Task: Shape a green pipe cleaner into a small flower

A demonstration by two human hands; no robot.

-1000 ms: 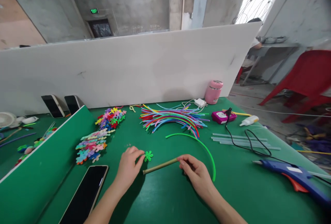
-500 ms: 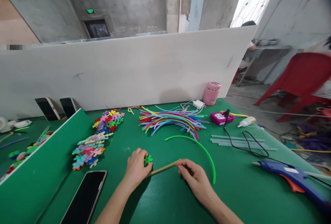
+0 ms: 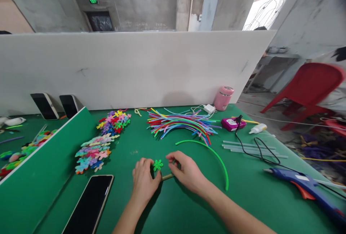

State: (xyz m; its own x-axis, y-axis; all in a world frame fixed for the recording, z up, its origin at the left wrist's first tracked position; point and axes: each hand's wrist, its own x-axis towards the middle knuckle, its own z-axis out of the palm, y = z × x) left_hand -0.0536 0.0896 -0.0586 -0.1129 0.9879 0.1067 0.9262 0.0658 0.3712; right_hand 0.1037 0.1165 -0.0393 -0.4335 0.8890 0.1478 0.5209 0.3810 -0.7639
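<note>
My left hand is closed on the near end of a thin olive-green stick and pinches a small green felt flower at its tip. Just to its right, my right hand curls over the same stick, fingers bent toward the flower, and covers most of its length. Both hands rest low on the green table. A bright green pipe cleaner arcs just right of my right hand.
Piles of coloured felt flowers and coloured pipe cleaners lie beyond the hands. A phone lies at the near left. A blue glue gun, glue sticks, a glue bottle and a pink cup stand to the right. A white board closes the back.
My right hand slid left along the stick, from its far end up close to the flower. My left hand stayed at the near end with the flower at the stick's tip.
</note>
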